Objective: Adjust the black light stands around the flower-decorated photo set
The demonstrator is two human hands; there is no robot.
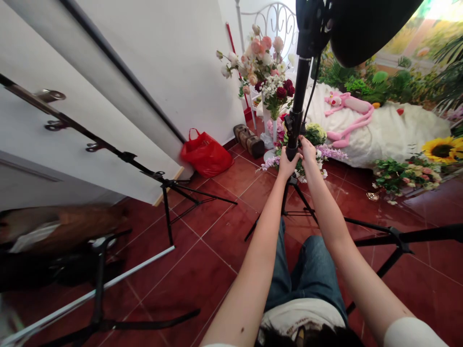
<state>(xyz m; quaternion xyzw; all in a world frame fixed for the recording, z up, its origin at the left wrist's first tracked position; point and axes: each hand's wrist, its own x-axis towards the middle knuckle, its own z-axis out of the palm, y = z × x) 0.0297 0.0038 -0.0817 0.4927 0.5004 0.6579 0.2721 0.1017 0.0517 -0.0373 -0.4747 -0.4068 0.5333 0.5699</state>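
Observation:
A black light stand (298, 91) rises upright in front of me, with a large dark round lamp head or reflector (365, 29) at its top. My left hand (288, 164) is wrapped round the lower collar of the stand's pole. Just right of it, my right hand (307, 148) is closed at the side of the same pole, its fingertips by a clamp; the exact part under them is hidden. A black cable (313, 89) hangs down beside the pole. Below my hands the stand's legs (302, 198) spread over the tiles.
Another black stand (166, 202) is on the left, near a red bag (207, 153). Flower bouquets (265, 58) stand ahead. A pink plush toy (350, 113) lies on a white-covered bed (408, 127). More black legs (401, 238) reach in from the right; a white pole (108, 284) lies at lower left.

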